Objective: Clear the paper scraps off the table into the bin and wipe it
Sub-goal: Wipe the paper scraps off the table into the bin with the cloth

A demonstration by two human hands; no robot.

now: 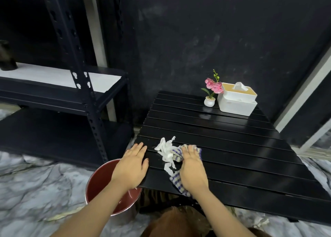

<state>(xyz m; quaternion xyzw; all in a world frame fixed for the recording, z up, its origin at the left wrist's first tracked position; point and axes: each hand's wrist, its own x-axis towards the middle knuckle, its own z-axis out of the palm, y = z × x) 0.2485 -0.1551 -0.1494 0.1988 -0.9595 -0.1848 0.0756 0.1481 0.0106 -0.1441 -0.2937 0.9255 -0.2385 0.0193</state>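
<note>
White paper scraps (166,151) lie bunched near the left front of the black slatted table (232,147). My right hand (192,170) presses a blue-and-white checked cloth (176,180) onto the table, right against the scraps. My left hand (133,165) rests flat, fingers apart, on the table's left edge, holding nothing. Directly under that hand, on the floor beside the table, stands a round bin (100,181) with a red inside.
A small white pot with pink flowers (211,93) and a white tissue box (237,98) stand at the table's far right. A dark metal shelf rack (75,86) stands to the left. The floor has a marble pattern.
</note>
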